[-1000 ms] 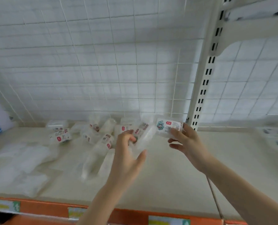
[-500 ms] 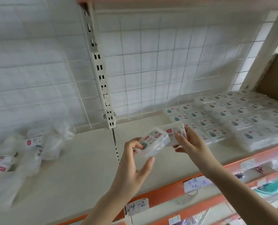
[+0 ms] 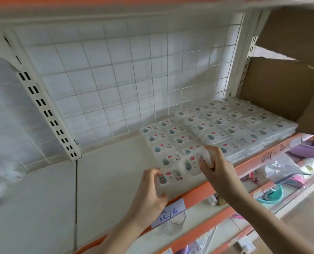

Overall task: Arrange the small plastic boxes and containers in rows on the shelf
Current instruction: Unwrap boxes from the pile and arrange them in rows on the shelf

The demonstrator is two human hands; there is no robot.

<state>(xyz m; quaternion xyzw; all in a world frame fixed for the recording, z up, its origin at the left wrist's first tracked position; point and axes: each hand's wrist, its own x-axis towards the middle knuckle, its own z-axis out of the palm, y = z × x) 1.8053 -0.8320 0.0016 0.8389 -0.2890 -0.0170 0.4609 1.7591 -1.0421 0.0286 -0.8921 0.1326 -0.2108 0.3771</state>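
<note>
Retail stockroom or shop: slotted metal shelving (image 3: 48, 114) with wire-grid backing (image 3: 134, 85), orange shelf edges (image 3: 194, 195) carrying handwritten labels (image 3: 169, 213), rows of identical packaged boxes (image 3: 216, 125).

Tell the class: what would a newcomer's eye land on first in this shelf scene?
Probably the two hands at the front edge: the left hand setting a small plastic box down, the right hand holding another box beside it. Behind them, rows of matching boxes run right toward a cardboard carton.

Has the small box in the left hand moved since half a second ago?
Yes. The box in the left hand went down and right, joining the rows at the shelf's orange edge.
</note>
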